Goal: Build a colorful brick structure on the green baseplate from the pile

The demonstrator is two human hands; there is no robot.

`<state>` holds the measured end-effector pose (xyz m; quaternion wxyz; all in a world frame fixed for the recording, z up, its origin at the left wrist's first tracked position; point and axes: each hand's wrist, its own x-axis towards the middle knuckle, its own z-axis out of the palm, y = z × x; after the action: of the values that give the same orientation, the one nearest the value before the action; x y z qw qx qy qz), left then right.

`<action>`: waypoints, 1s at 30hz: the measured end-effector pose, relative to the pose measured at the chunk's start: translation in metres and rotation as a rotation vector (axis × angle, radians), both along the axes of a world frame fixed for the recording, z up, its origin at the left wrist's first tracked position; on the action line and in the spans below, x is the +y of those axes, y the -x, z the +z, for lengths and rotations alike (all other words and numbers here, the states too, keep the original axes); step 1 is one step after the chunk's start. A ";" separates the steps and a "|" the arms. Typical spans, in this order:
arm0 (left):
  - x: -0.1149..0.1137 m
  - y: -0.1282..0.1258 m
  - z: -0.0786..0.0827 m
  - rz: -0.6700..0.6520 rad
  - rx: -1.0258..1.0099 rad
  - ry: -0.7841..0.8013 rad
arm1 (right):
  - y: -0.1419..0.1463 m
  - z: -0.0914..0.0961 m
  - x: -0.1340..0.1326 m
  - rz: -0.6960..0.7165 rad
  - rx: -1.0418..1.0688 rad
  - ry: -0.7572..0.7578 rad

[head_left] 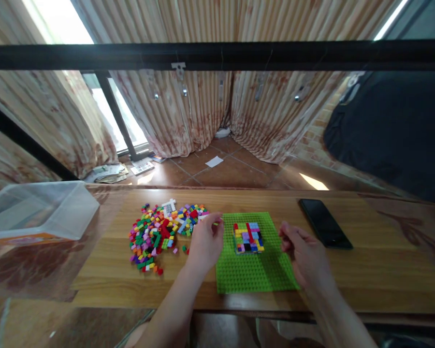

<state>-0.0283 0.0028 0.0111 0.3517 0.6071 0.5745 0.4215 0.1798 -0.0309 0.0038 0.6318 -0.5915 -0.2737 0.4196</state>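
Note:
A green baseplate lies on the wooden table, with a small multicoloured block of bricks built near its far end. My left hand hovers at the plate's left edge, fingers pinched on a small yellow brick. To its left spreads a pile of loose coloured bricks. My right hand rests at the plate's right edge, fingers loosely curled, with nothing seen in them.
A black phone lies flat right of the plate. A clear plastic tub sits at the far left. Beyond the table's far edge are a tiled floor, curtains and a black rail. A dark cloth mass is at right.

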 end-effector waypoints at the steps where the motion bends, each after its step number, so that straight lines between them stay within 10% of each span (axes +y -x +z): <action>1: 0.002 0.004 -0.001 0.029 -0.031 -0.014 | 0.005 0.002 -0.002 0.002 -0.038 -0.038; 14: 0.011 0.055 0.025 0.440 -0.526 -0.024 | 0.103 0.003 -0.040 0.717 -0.743 -0.221; 30: 0.005 0.086 0.029 0.452 -0.676 0.000 | 0.132 -0.026 -0.015 0.602 -1.232 -0.153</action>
<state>-0.1139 0.0076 0.0399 0.4193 0.2927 0.5455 0.6640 0.0477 -0.0459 -0.0226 0.2570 -0.5742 -0.7639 0.1436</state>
